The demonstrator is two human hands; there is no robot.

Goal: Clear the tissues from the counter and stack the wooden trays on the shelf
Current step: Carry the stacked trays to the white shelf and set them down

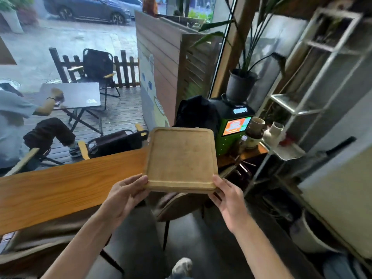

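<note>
A light wooden tray point(181, 158) with a raised rim is held flat in the air past the right end of the orange-brown wooden counter point(66, 186). My left hand point(125, 195) grips its near left corner and my right hand point(228, 195) grips its near right corner. A metal-framed shelf point(302, 105) stands to the right. The part of the counter in view carries no tissues.
A green machine with a lit screen point(234, 125), a potted plant point(240, 85) and ceramic cups point(256, 126) crowd the corner beyond the tray. A brown chair point(177, 206) stands under the tray. Outside the window a seated person point(14, 125) faces a folding table.
</note>
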